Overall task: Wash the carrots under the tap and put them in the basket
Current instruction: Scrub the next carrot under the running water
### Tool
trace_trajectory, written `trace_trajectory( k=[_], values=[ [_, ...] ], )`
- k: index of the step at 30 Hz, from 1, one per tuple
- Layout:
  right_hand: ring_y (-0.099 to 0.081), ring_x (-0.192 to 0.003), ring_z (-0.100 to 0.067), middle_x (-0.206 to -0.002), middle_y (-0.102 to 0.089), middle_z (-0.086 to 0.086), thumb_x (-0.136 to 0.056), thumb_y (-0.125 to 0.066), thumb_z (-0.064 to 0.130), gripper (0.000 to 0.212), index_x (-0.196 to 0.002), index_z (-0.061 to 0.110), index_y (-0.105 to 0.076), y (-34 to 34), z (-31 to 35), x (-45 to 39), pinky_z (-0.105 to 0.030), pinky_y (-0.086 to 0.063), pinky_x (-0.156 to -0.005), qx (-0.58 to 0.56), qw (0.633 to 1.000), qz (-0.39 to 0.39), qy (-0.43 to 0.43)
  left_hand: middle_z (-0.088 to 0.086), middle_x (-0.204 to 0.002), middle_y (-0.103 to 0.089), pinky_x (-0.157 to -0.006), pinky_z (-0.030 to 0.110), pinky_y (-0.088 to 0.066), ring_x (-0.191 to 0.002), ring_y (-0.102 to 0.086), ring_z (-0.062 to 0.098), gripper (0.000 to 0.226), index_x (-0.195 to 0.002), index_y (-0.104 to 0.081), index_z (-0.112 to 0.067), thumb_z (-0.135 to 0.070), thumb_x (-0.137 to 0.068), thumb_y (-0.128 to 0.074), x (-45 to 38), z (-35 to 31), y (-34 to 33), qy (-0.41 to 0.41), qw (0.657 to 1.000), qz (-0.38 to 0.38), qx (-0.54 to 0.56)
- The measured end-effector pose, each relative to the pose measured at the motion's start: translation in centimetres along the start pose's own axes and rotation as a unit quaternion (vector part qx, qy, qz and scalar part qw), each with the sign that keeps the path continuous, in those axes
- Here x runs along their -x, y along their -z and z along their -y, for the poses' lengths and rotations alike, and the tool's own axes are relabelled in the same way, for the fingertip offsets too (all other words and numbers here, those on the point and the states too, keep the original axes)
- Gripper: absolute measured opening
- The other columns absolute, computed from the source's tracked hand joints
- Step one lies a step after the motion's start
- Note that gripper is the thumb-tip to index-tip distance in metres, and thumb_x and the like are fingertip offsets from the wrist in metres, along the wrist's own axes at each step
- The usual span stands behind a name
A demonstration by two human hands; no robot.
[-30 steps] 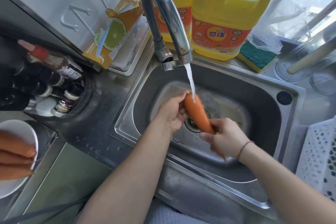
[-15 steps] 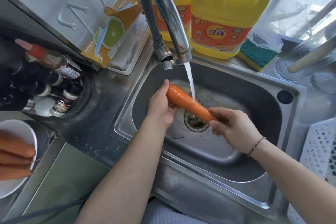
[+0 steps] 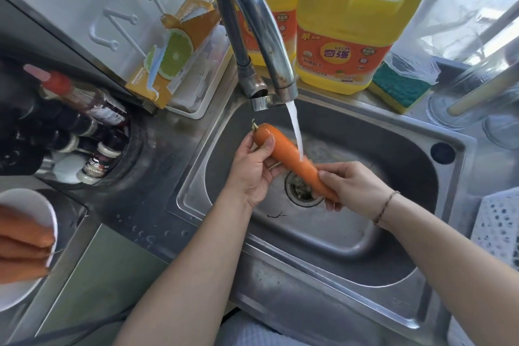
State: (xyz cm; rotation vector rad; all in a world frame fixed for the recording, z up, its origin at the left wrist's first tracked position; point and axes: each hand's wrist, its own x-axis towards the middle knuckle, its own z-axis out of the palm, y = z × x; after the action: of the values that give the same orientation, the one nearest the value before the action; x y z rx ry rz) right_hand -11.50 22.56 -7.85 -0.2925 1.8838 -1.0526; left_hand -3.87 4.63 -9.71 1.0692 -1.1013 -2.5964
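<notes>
An orange carrot point(image 3: 289, 157) lies slantwise over the steel sink point(image 3: 365, 247), above the drain. My left hand point(image 3: 252, 171) grips its thick stem end, my right hand point(image 3: 356, 188) its thin tip. Water from the chrome tap point(image 3: 252, 25) streams onto the carrot's middle. Three more carrots point(image 3: 22, 250) rest on a white plate point(image 3: 25, 199) at the far left edge. The white perforated basket point(image 3: 497, 230) shows at the right edge, partly cut off.
Two yellow detergent jugs point(image 3: 351, 36) and a green-yellow sponge point(image 3: 398, 90) stand behind the sink. Sauce bottles point(image 3: 84, 132) crowd a round rack at left. An orange box point(image 3: 174, 56) leans on a white tray. Glassware point(image 3: 474, 98) sits at the back right.
The carrot has turned from nearly upright to slanting, its thick end moved up and left with my left hand. My right hand slid right along the tip. Water keeps running.
</notes>
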Motion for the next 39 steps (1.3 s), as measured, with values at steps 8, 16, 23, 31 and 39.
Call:
trace_trajectory(
  k=[8,16,23,31,39],
  values=[
    [-0.065,-0.057,-0.025,-0.087,-0.075,-0.017,-0.094,-0.058,0.048,0.03,-0.091,0.024,-0.075,-1.2,2.9,-1.5,-0.041,-0.057,-0.06,-0.061,0.995,-0.008,-0.073,0.03,-0.131,-0.057,-0.096,0.05,-0.052,-0.116,-0.06,0.04,0.044,-0.131,-0.05,-0.018,-0.014,-0.087,-0.056,0.8,1.3,0.7,0.002,0.999,0.03,0.04],
    [-0.06,-0.068,-0.02,-0.084,-0.065,-0.006,-0.1,-0.052,0.018,0.026,-0.12,0.029,-0.064,-2.6,1.3,-0.5,-0.031,-0.051,-0.063,0.057,0.992,-0.06,0.092,0.016,-0.116,-0.06,-0.096,0.039,-0.052,-0.103,-0.061,0.026,0.036,-0.132,-0.051,-0.006,-0.002,-0.097,-0.053,-0.3,-0.2,0.6,-0.043,0.997,-0.035,-0.05],
    [-0.054,-0.048,-0.017,-0.071,-0.064,-0.004,-0.101,-0.044,0.047,0.032,-0.092,0.027,-0.068,-1.8,2.7,-0.8,-0.029,-0.053,-0.055,0.079,0.996,-0.041,0.002,0.011,-0.097,-0.072,-0.079,0.028,-0.059,-0.083,-0.072,0.018,0.031,-0.119,-0.053,-0.005,-0.012,-0.089,-0.056,0.6,0.7,0.6,-0.034,0.999,0.008,0.001],
    [-0.057,-0.06,-0.024,-0.07,-0.054,0.002,-0.1,-0.038,0.054,0.045,-0.103,0.012,-0.053,-2.0,3.6,-0.7,-0.042,-0.054,-0.064,0.145,0.989,0.036,-0.021,0.017,-0.115,-0.065,-0.093,0.036,-0.056,-0.098,-0.068,0.023,0.042,-0.123,-0.056,-0.011,-0.015,-0.081,-0.06,0.2,-0.2,1.3,-0.059,0.998,0.013,0.021],
    [-0.063,-0.082,-0.032,-0.087,-0.059,0.0,-0.1,-0.032,0.056,0.039,-0.107,0.019,-0.044,-3.1,3.1,0.2,-0.036,-0.041,-0.065,0.384,0.92,-0.042,0.065,0.031,-0.129,-0.057,-0.095,0.04,-0.052,-0.105,-0.059,0.032,0.027,-0.115,-0.059,-0.007,-0.011,-0.089,-0.064,-0.2,-0.2,0.5,-0.064,0.994,-0.091,-0.01]
  ],
)
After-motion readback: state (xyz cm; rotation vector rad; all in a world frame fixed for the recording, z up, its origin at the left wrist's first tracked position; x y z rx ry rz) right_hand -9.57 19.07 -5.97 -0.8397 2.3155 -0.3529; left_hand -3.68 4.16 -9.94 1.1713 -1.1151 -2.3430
